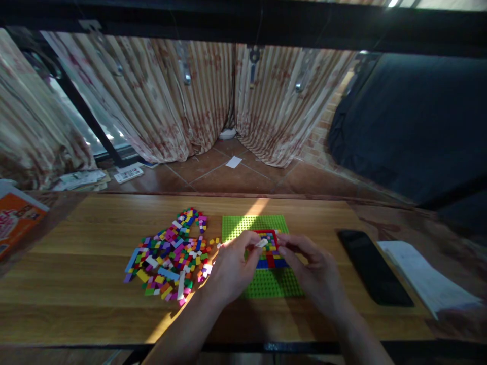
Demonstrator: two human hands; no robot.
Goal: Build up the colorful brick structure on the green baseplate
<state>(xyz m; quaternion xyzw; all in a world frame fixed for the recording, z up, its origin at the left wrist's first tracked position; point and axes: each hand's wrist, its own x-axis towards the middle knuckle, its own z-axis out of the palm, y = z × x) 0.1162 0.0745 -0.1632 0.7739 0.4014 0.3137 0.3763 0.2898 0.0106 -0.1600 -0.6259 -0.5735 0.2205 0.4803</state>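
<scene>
A green baseplate (pixel 272 284) lies on the wooden table, carrying a low build of colored bricks (pixel 271 259) with red along its far and right edges and blue at the near side. My left hand (pixel 238 258) is over the left part of the plate, thumb and finger pinched on a small white brick (pixel 262 243). At the right edge of the build is my right hand (pixel 310 263), its thumb and fingertips drawn together. Whatever lies between those fingertips, if anything, is too small to make out. The hands hide parts of the build and plate.
Left of the plate spreads a pile of loose mixed bricks (pixel 171 258). A black phone (pixel 375 268) and white paper (pixel 426 276) lie at the right. An orange-and-white package (pixel 17 218) is at the far left. Curtains (pixel 205 101) hang beyond the table.
</scene>
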